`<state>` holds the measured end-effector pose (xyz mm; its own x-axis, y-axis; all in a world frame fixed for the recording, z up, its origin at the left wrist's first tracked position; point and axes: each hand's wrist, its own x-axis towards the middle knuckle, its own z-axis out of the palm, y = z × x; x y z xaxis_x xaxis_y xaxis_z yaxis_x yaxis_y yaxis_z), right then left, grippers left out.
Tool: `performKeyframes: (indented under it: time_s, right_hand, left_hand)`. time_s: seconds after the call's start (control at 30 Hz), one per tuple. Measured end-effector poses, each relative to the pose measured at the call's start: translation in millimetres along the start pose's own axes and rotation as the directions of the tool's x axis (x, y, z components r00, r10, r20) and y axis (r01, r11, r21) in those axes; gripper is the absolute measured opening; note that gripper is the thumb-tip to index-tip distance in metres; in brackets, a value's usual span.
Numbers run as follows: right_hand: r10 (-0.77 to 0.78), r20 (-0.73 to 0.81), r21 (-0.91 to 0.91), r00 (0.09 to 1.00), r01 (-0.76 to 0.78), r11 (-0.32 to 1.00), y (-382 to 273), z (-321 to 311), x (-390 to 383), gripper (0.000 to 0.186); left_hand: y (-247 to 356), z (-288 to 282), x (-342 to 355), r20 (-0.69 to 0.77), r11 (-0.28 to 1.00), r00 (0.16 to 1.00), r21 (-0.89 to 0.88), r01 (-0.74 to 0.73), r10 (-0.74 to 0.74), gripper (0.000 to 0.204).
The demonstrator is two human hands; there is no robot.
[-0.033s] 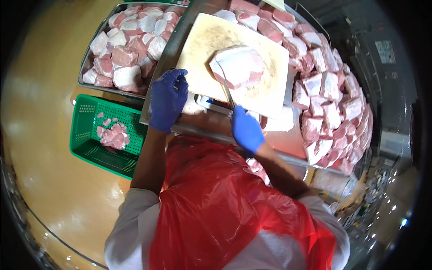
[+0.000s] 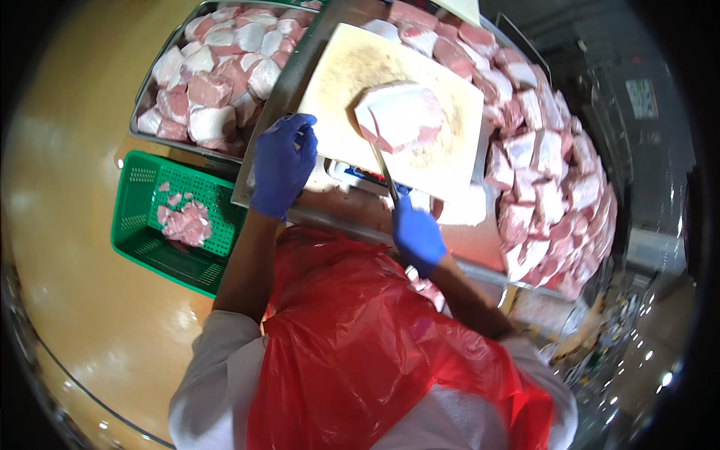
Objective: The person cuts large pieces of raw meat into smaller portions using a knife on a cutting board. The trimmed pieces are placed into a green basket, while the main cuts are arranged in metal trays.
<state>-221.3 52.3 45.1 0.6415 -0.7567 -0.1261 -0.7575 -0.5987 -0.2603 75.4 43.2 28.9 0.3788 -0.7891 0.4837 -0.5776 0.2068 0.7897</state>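
Note:
A pale slab of raw meat (image 2: pixel 401 116) with a white fat side up lies on a worn cream cutting board (image 2: pixel 326 101). My right hand (image 2: pixel 418 238), in a blue glove, is closed round the handle of a knife (image 2: pixel 385 171). The knife's blade points up and left, its tip by the meat's lower left edge. At the board's left edge is my left hand (image 2: pixel 283 161), also blue-gloved, with its fingers curled in. Whether anything is inside those fingers is hidden.
Large meat chunks (image 2: pixel 551 199) are heaped on the right of the metal table (image 2: pixel 352 210). A metal tub (image 2: pixel 139 112) full of meat pieces stands at the far left. Below it, a green crate (image 2: pixel 139 244) holds small trimmings. A blue-and-white object (image 2: pixel 360 174) sits partly under the board.
My right hand and the knife have shifted slightly down and right, drawing the blade back from over the meat. My left hand stays curled at the board's edge.

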Motion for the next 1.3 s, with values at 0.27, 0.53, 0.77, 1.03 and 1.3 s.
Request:
performKeyframes:
  time_s: [0.27, 0.53, 0.77, 1.03, 1.3]
  right_hand:
    - [0.063, -0.095, 0.06, 0.994, -0.057, 0.997, -20.7, -75.5, 38.9, 0.014]
    - [-0.049, -0.117, -0.173, 0.992, 0.028, 0.985, -56.9, -43.9, 157.4, 0.018]
    - [0.155, 0.184, -0.297, 0.97, -0.096, 0.95, -33.0, -19.2, 59.9, 0.022]
    - [0.186, 0.069, 0.092, 0.98, -0.192, 0.977, 35.9, -63.3, -50.1, 0.021]
    - [0.502, -0.299, 0.501, 0.812, -0.314, 0.806, 56.9, -88.5, 26.8, 0.02]
  left_hand:
    - [12.4, 67.7, 28.4, 0.088, 0.986, 0.983, -0.025, 0.163, -0.16, 0.026]
    - [-41.1, 86.8, 26.9, 0.103, 0.732, 0.913, -0.565, 0.38, -0.394, 0.016]
    - [-14.6, 51.5, 17.3, -0.034, 0.827, 0.903, -0.416, 0.378, -0.429, 0.016]
    - [-151.3, -163.5, -111.1, -0.102, 0.738, 0.764, 0.206, 0.643, -0.637, 0.015]
    - [-65.1, -77.3, 10.3, 0.036, 0.958, 0.989, 0.254, 0.132, -0.146, 0.037]
